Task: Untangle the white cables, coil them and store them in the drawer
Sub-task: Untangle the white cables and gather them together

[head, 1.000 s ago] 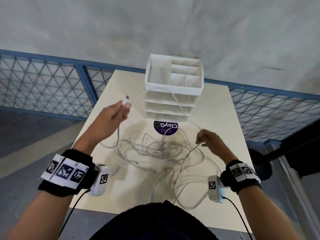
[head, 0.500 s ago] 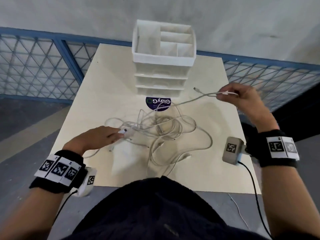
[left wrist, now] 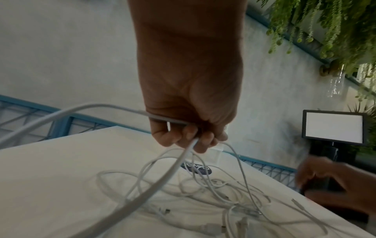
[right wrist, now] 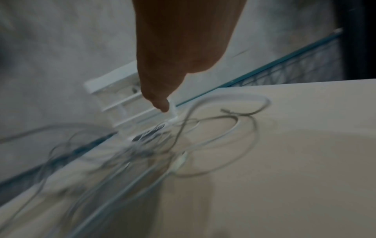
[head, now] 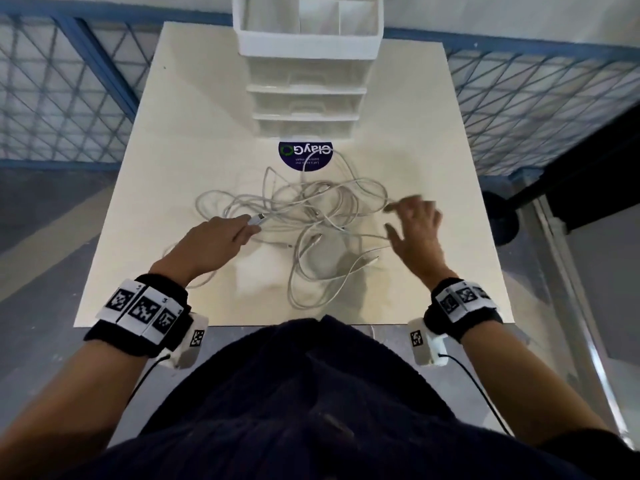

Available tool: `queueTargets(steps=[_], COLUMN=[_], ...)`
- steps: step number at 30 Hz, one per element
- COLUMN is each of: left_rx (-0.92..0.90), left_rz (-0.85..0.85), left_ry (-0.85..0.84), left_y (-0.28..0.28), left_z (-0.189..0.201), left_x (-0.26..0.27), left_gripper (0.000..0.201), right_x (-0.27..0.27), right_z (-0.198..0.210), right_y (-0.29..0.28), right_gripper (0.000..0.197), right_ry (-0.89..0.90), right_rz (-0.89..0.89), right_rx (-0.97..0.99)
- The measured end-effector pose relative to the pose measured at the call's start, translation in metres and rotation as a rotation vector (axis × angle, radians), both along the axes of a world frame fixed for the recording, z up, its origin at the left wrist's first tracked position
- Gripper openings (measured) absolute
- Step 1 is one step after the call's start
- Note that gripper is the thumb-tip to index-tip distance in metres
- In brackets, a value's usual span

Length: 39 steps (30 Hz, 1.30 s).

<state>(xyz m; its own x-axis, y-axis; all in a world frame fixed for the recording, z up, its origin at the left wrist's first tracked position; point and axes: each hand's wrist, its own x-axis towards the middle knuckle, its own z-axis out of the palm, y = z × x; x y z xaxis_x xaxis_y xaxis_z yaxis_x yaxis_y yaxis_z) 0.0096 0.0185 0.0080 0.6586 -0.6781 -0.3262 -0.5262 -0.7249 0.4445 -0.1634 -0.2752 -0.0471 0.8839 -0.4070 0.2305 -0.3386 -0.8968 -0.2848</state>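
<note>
Head view, drawer unit (head: 306,81) behind tangled cables (head: 311,216)

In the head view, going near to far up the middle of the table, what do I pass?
Near table edge → tangle of white cables → round purple sticker → white drawer unit at the far end.

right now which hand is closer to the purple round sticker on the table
Hard to call; the right looks marginally nearer. The sticker lies ahead between both hands: left hand sits nearer-left of it, gripping a cable, and right hand nearer-right, open.
</note>
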Motion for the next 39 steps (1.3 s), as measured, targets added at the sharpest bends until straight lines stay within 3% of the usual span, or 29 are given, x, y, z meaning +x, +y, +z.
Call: queueTargets(steps=[2, 4, 10, 13, 16, 22, 28, 30, 32, 36, 39], left_rx=[-0.045, -0.082, -0.174, -0.207, -0.233, -0.521, -0.848, -0.915, -0.954, -1.02, -1.062], left_rz=[-0.004, -0.017, -0.014, -0.001, 0.038, 0.175, 0.234, 0.224, 0.205, 0.258, 0.352], left_ry=[-0.032, -0.055, 0.03, 0.057, 0.094, 0.147, 0.153, 0.177, 0.197, 0.243, 0.338], left_y=[-0.005, -0.009, -0.021, -0.024, -0.021, -0.022, -0.037, -0.042, -0.046, -0.05, -0.054], left_z=[0.0, 0.002, 0.01, 0.011, 0.005, 0.004, 0.042, 0.053, 0.059, 0.056, 0.051], left_x=[0.0, 0.0, -0.005, -0.006, -0.004, 0.001, 0.014, 0.019, 0.021, 0.028, 0.029], left_gripper=[0.032, 0.03, 0.027, 0.03, 0.031, 0.028, 0.032, 0.031, 0.03, 0.029, 0.031], right_x=[-0.002, 0.0, 0.036, 0.046, 0.056, 0.087, 0.107, 0.114, 0.12, 0.122, 0.121], right_z=[-0.011, -0.019, -0.028, -0.034, -0.02, 0.06, 0.109, 0.108, 0.103, 0.095, 0.098], right_y=[0.02, 0.039, 0.084, 0.087, 0.08, 0.06, 0.03, 0.024, 0.023, 0.028, 0.032], right_gripper=[0.011, 0.005, 0.034, 0.021, 0.014, 0.013, 0.031, 0.03, 0.017, 0.007, 0.016], right_ry=[0.065, 0.131, 0.477, 0.514, 0.469, 0.08, 0.142, 0.104, 0.092, 0.252, 0.278], right_rz=[0.235, 0.356, 0.444, 0.459, 0.421, 0.357, 0.41, 0.35, 0.257, 0.256, 0.33], right_rx=[0.029, 0.134, 0.404, 0.531, 0.593, 0.798, 1.122, 1.028, 0.861, 0.6, 0.674])
